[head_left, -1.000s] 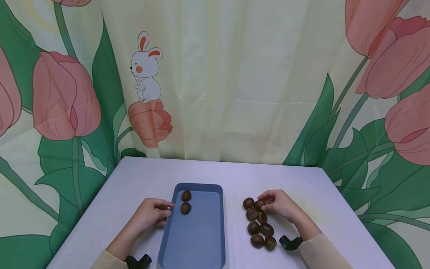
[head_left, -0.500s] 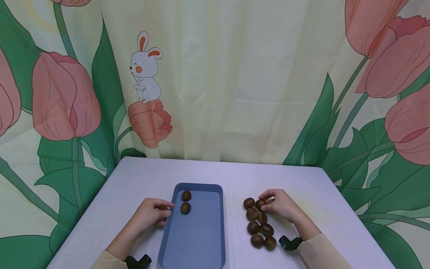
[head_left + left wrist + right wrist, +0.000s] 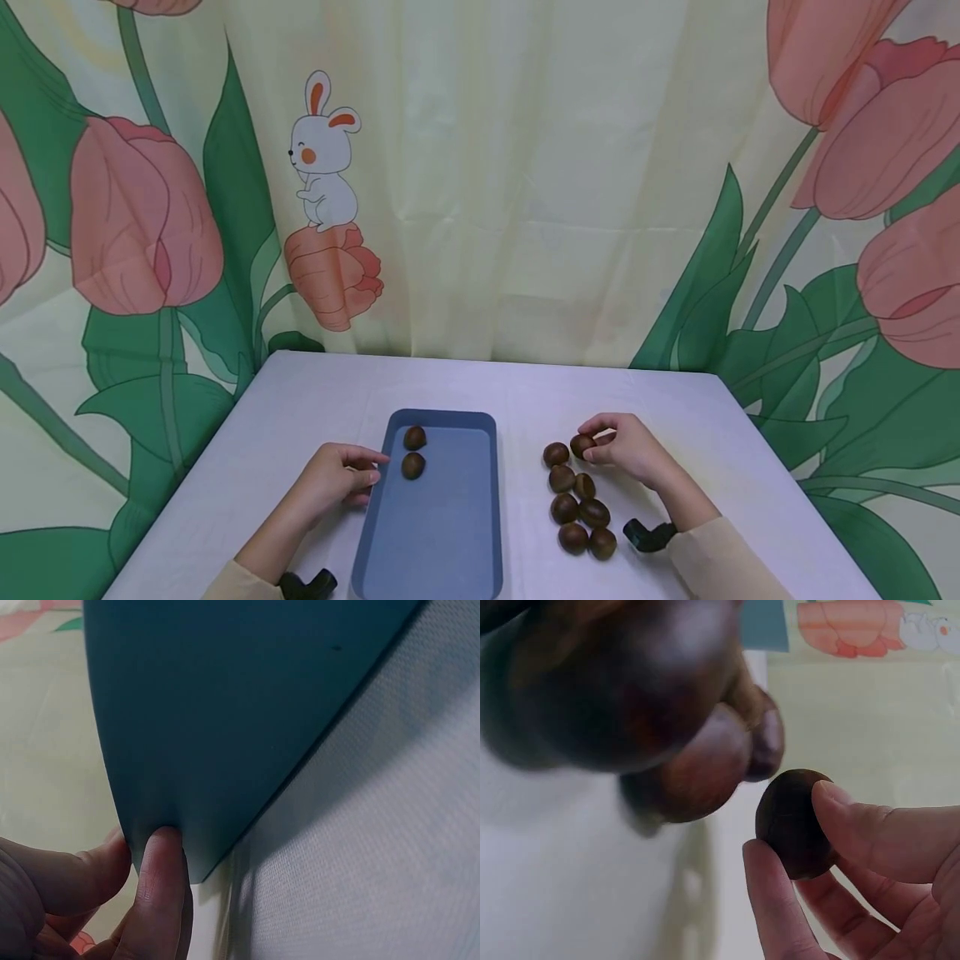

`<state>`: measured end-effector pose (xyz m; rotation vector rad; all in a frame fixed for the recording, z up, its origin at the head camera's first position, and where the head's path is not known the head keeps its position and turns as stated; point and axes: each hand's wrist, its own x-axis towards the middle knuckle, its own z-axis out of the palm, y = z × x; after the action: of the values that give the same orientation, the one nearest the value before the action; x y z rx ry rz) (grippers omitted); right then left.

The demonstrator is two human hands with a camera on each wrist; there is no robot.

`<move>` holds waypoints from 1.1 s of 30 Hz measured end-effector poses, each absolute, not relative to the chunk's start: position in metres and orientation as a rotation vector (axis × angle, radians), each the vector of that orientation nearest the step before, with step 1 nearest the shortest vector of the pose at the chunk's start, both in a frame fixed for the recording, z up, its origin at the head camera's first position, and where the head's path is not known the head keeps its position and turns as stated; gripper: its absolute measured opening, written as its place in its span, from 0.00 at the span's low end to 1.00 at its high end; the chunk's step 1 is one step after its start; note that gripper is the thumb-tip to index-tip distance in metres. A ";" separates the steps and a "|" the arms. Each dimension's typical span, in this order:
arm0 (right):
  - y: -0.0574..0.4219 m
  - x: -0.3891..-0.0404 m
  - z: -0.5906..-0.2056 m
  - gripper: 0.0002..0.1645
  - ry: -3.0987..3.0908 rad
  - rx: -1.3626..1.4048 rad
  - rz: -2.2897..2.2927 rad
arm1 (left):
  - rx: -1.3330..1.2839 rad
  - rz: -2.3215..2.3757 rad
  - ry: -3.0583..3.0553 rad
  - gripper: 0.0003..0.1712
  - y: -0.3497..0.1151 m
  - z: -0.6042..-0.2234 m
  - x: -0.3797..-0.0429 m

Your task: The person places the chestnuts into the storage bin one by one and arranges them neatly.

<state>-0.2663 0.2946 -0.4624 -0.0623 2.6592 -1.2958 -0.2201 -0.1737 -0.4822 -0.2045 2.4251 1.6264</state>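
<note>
A blue rectangular tray (image 3: 427, 525) lies on the table, with two brown chestnuts (image 3: 413, 452) near its far left corner. My left hand (image 3: 333, 483) holds the tray's left rim; the left wrist view has the thumb at the edge and a fingertip (image 3: 161, 851) against the outer wall. To the right of the tray, my right hand (image 3: 626, 450) pinches a chestnut (image 3: 791, 821) between thumb and fingers. In the head view that chestnut is at the far end of a cluster of several chestnuts (image 3: 565, 507), slightly apart from its neighbours.
A white cloth covers the table (image 3: 525, 392). Behind it hangs a curtain (image 3: 525, 208) printed with tulips and a rabbit. A black wrist device (image 3: 648, 536) sits by the right sleeve, close to the nearest chestnuts, and another (image 3: 309, 585) by the left sleeve.
My right hand has shifted slightly up and away from the cluster with the pinched chestnut, which now stands apart from the one below it. My left hand and the tray stay put.
</note>
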 end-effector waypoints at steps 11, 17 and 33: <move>0.273 -0.268 -0.447 0.18 2.604 -0.083 -1.346 | -0.212 1.638 2.432 0.13 -0.174 -0.484 -0.219; 0.257 -0.271 -0.441 0.16 2.626 -0.156 -1.336 | -0.219 1.640 2.433 0.13 -0.174 -0.484 -0.218; 0.214 -0.268 -0.427 0.18 2.501 -0.391 -1.428 | -0.233 1.636 2.439 0.13 -0.172 -0.482 -0.218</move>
<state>-0.2683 0.2144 -0.4267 -0.3911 2.5006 -1.4275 -0.2178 -0.1720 -0.4819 -0.2327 2.4390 1.6361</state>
